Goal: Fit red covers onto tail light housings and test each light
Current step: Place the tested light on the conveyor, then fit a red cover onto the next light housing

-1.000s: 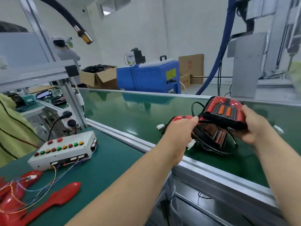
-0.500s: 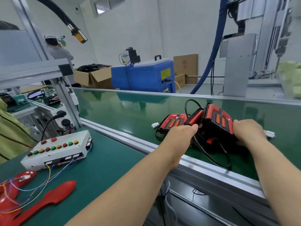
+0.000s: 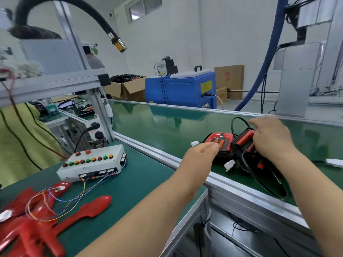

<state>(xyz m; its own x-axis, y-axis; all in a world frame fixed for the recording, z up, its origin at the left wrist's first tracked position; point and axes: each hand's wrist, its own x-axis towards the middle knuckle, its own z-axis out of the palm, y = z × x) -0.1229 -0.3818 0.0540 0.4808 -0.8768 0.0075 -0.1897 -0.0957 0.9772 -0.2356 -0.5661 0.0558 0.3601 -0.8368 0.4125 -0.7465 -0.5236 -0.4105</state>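
The two tail lights, held up off the conveyor belt (image 3: pixel 167 130) a moment ago, now sit on it. The right hand (image 3: pixel 271 141) has come over the top of the tilted tail light (image 3: pixel 245 138) with its fingers (image 3: pixel 259 123) spread loose, resting rather than clamping. The left hand (image 3: pixel 202 154) reaches to the near edge of the flat tail light (image 3: pixel 220 140), just left of the tilted one. I cannot tell whether it pinches, as its own back hides the fingertips.

This looks like the setting-down. To do it well, lay the tilted unit flat before letting go. Tuck the black cable loop (image 3: pixel 263 180) farther onto the belt (it lies close to the near rail and might snag), and leave the white connector (image 3: pixel 229 165) free. The test box (image 3: pixel 91 164) and red covers (image 3: pixel 83 210) wait on the near bench, to the left.
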